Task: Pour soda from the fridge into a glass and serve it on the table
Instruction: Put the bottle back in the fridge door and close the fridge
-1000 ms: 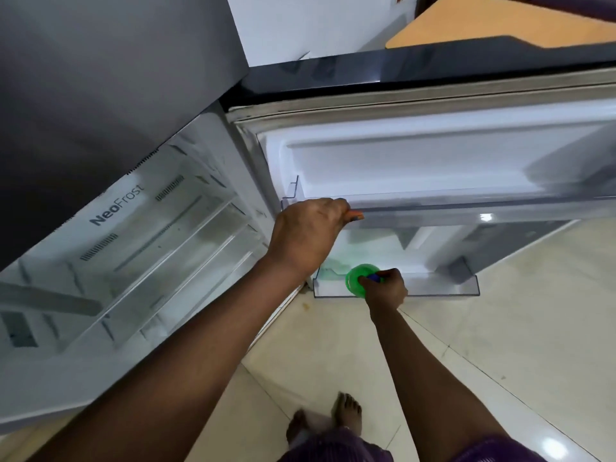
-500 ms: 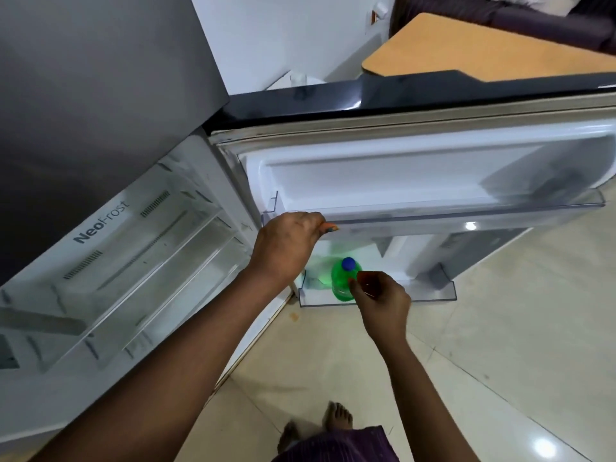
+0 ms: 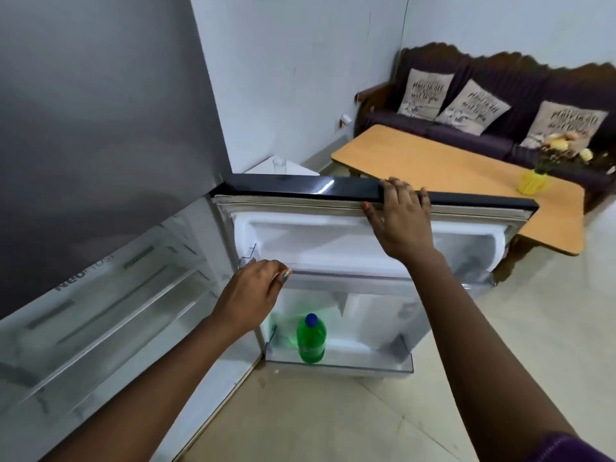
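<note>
The green soda bottle [image 3: 311, 340] stands upright in the lowest rack of the open fridge door [image 3: 366, 235], above which the left hand [image 3: 256, 291] grips the middle rack's edge and the right hand [image 3: 401, 218] clasps the door's top edge.

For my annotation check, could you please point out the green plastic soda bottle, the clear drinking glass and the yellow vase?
green plastic soda bottle [image 3: 311, 341]: head view, on its body.
clear drinking glass [image 3: 279, 165]: head view, on its wall.
yellow vase [image 3: 532, 182]: head view, on its side.
</note>
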